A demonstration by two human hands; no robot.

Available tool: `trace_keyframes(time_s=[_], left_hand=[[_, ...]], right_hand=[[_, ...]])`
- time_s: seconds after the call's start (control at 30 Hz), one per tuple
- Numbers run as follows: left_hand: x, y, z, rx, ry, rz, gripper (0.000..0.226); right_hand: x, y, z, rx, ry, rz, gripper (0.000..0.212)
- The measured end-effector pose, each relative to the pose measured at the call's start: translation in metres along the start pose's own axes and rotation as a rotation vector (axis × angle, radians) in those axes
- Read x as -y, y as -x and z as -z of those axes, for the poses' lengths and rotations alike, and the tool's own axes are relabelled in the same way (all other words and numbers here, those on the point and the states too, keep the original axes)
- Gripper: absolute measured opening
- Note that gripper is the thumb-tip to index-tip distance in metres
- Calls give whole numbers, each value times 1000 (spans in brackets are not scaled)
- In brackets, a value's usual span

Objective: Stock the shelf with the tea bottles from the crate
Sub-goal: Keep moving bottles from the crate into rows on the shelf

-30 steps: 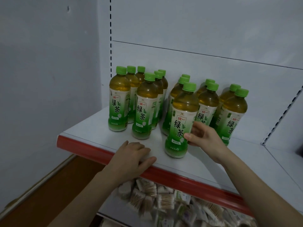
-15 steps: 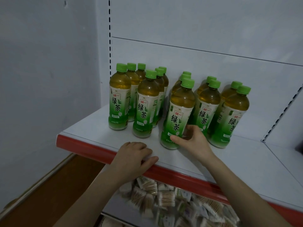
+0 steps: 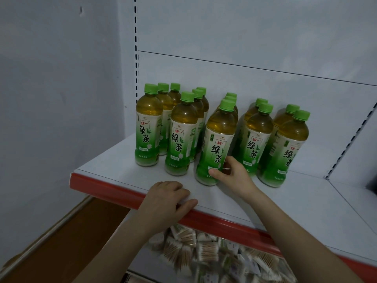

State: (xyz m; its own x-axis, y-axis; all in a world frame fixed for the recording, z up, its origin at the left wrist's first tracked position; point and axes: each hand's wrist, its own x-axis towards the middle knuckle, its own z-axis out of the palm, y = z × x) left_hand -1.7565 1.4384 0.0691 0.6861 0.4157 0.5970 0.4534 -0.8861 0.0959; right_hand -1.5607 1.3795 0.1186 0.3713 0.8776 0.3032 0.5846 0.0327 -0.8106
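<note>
Several green-capped tea bottles stand in rows on the white shelf (image 3: pixel 106 166) with a red front strip. My right hand (image 3: pixel 230 176) grips the lower part of the front bottle of the middle row (image 3: pixel 218 144), thumb across its label, fingers behind it. That bottle stands upright on the shelf, in line with the front bottles to its left (image 3: pixel 180 135) and right (image 3: pixel 258 139). My left hand (image 3: pixel 167 199) rests on the shelf's front edge with curled fingers, holding nothing but the edge. No crate is in view.
The shelf runs on bare to the right of the bottles (image 3: pixel 326 201). A lower shelf holds packets of cotton swabs (image 3: pixel 206 250). A grey wall closes off the left side, and a brown floor shows at lower left.
My right hand has pushed the held bottle back and left into line with the other front bottles, and slid lower on it. My left hand stayed on the edge.
</note>
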Motion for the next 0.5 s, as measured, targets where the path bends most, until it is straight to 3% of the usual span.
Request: trace_keyframes(time_s=[0.5], left_hand=[[-1,-1,4,43,-28,0,45]], right_hand=[[-1,6,-3,-20,-3,-28,44]])
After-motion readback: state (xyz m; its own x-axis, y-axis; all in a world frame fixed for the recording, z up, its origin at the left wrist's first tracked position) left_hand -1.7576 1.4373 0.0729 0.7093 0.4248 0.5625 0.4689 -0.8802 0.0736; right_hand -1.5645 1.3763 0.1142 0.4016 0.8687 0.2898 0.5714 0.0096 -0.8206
